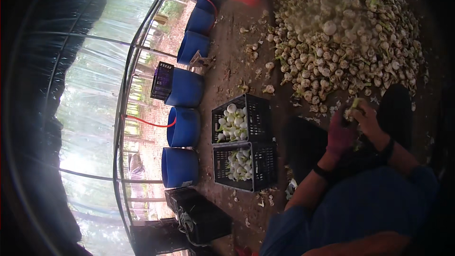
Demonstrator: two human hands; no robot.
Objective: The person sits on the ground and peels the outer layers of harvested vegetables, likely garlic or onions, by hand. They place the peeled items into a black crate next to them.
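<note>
My left hand [341,135], in a pink-purple glove with dark fingers, holds a bulb [348,114] that looks like fresh garlic, with a pale green stalk. My bare right hand [369,122] closes on the same bulb from the right, fingers and thumb near the stalk. Whether a small tool is between the fingers cannot be made out. Both hands are over my dark-trousered legs [305,145]. Just beyond them rises a large heap of untrimmed, soil-stained bulbs [330,64].
Left of my legs, two black plastic crates [261,119] hold clean white bulbs [233,122]. A row of blue plastic barrels [183,126] stands farther left, beside a metal-framed film wall [96,78]. Papery skins and stray bulbs [269,89] litter the brown floor. Black crates [206,217] sit lower left.
</note>
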